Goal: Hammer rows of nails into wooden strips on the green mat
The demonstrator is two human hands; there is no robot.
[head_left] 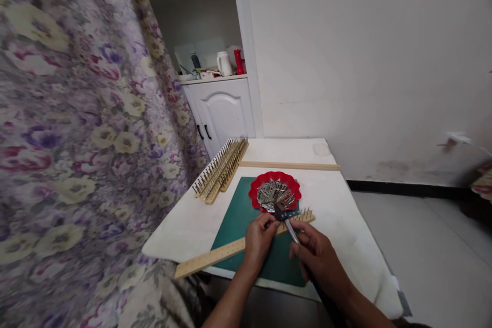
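Note:
A long wooden strip (215, 256) lies across a green cutting mat (238, 215) on a white table (184, 228). Several nails stand at the strip's right end (305, 213). My left hand (258, 241) rests on the strip with fingers pinched together, apparently on a nail that is too small to confirm. My right hand (317, 259) is closed round the handle of a small hammer (282, 215), whose head sits just above the strip by my left fingertips. A red scalloped dish (255, 192) full of loose nails lies just beyond.
Wooden strips studded with nails (221, 169) lie at the table's back left, and a bare strip (292, 166) runs along the back. A floral curtain (77, 138) hangs at the left. A white cabinet (221, 110) with jugs stands behind. Grey floor (423, 246) lies to the right.

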